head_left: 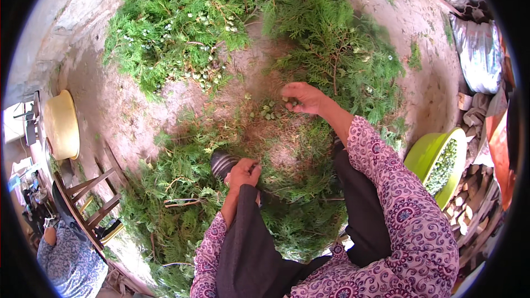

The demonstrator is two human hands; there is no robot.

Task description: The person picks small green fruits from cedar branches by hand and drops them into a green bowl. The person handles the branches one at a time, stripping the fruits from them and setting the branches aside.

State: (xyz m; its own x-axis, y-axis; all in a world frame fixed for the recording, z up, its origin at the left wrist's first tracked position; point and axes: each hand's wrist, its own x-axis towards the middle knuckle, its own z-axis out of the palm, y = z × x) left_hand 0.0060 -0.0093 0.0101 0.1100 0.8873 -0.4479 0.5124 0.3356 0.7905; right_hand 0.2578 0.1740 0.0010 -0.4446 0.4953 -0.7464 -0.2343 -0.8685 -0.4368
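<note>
My right hand (305, 98) is closed in a pinch, with small green seed cones (292, 101) showing between thumb and fingers. Just beside its fingertips a little heap of green cones (268, 110) lies on the ground among dry brown bits. Near my left knee and a dark striped shoe (222, 164) rests my left hand (243, 173). Its fingers are curled together, and whatever they might hold is hidden. Flat-leaved evergreen branches (331, 49) lie beyond my right hand, and more cuttings spread around my feet.
A large branch pile (176, 27) dotted with pale cones fills the far left. At the right stands a lime-green basin (425, 157) holding cones, near split firewood (469, 204) and a pale sack (479, 55). A yellow tub (62, 125), a wooden frame (91, 187) and another person (72, 259) are at the left.
</note>
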